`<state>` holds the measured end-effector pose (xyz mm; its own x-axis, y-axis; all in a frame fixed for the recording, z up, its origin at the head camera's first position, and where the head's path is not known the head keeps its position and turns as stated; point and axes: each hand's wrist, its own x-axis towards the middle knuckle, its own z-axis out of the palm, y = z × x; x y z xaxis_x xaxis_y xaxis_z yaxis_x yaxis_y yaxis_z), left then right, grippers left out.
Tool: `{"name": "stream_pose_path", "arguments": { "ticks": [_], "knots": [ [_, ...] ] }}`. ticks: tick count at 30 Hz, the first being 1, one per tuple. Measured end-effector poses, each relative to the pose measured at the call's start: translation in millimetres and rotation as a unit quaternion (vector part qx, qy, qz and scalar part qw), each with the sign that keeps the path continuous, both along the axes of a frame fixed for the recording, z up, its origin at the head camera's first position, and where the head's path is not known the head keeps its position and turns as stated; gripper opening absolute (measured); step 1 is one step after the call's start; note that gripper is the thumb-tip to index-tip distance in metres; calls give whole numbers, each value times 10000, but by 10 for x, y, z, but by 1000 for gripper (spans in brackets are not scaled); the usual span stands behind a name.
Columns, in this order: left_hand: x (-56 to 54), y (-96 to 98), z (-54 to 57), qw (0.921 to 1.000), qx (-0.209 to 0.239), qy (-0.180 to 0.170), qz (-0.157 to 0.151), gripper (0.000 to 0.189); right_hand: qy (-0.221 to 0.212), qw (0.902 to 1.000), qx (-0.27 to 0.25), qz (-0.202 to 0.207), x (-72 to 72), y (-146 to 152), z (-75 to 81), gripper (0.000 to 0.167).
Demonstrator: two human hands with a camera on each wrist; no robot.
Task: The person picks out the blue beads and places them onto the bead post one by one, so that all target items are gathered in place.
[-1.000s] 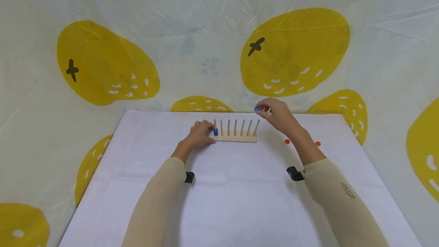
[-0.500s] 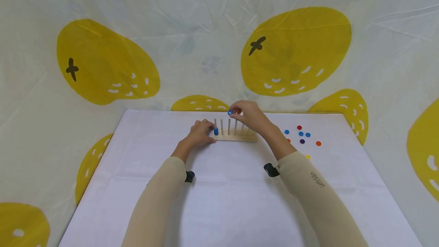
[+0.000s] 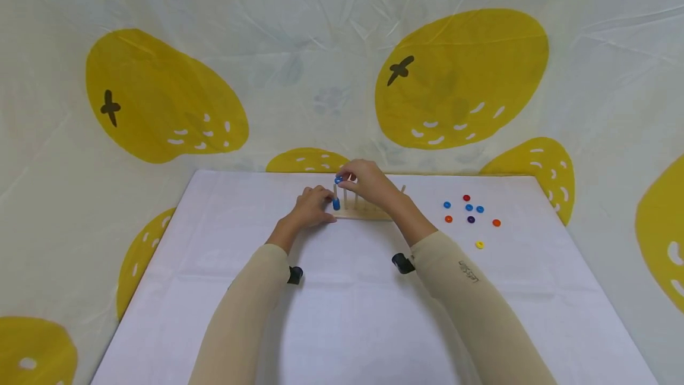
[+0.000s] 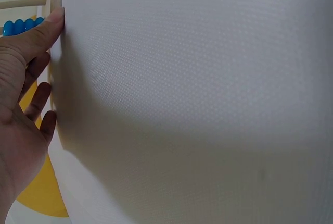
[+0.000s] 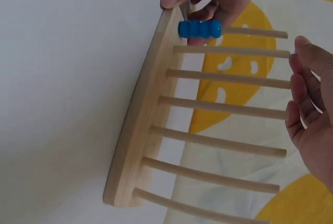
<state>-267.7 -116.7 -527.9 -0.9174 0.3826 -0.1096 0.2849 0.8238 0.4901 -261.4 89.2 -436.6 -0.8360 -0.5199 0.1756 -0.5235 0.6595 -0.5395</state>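
Note:
A wooden peg rack with several upright pegs stands on the table. Its leftmost peg carries a short stack of blue rings at the bottom. My left hand grips the rack's left end, thumb against the front edge and fingers behind. Between thumb and fingertips my right hand pinches a single blue ring, right at the top of that leftmost peg. Whether the peg tip is inside the ring I cannot tell. In the right wrist view the right hand hides the ring.
To the right of the rack lie loose rings: a red one, several blue ones, two orange ones, a dark purple one and a yellow one. A patterned cloth hangs behind the white table.
My right hand has carried the blue ring leftward, from right of the rack to above the leftmost peg. The loose rings its arm covered now show. My left hand stays put.

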Motion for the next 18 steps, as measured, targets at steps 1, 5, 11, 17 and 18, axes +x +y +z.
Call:
{"name": "stream_pose_path", "arguments": {
  "ticks": [1, 5, 11, 17, 18],
  "knots": [
    [-1, -1, 1, 10000, 13, -13, 9, 53, -37, 10000, 3, -7, 3, -15, 6, 24],
    [-10, -3, -1, 10000, 1, -30, 22, 53, -112, 9999, 67, 7, 0, -66, 25, 25],
    [-11, -4, 11, 9999, 44, -89, 37, 53, -252, 9995, 189, 9, -28, -116, 16, 25],
    [-5, -2, 13, 9999, 21, -134, 34, 50, -259, 9990, 363, 57, -37, -122, -30, 22],
    [-3, 1, 15, 9999, 8, -142, 31, 50, -269, 9989, 371, 50, -34, -120, -37, 22]
  ]
}}
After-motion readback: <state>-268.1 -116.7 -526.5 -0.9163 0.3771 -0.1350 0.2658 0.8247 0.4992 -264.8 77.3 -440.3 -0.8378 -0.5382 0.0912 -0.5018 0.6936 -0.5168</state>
